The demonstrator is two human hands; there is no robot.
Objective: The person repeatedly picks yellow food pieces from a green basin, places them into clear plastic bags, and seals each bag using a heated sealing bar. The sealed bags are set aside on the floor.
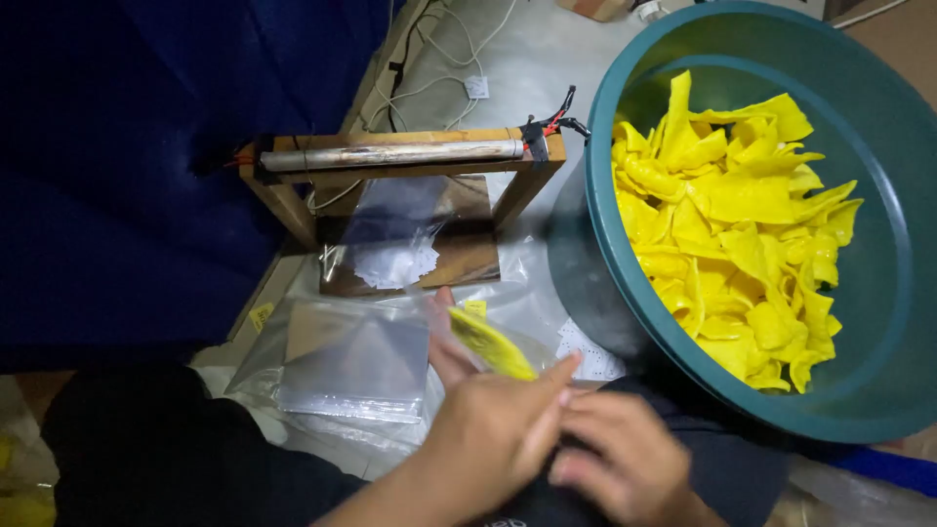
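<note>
One large teal basin sits at right, filled with yellow chips. Left of it stands a wooden-framed heat sealer with a metal bar, a clear bag lying under it. A stack of clear plastic bags lies below the sealer, near the hands. Left hand: grip closed on a yellow chip, pinched by the fingers. Right hand: touching the left hand, grip state cannot be determined owing to blur.
</note>
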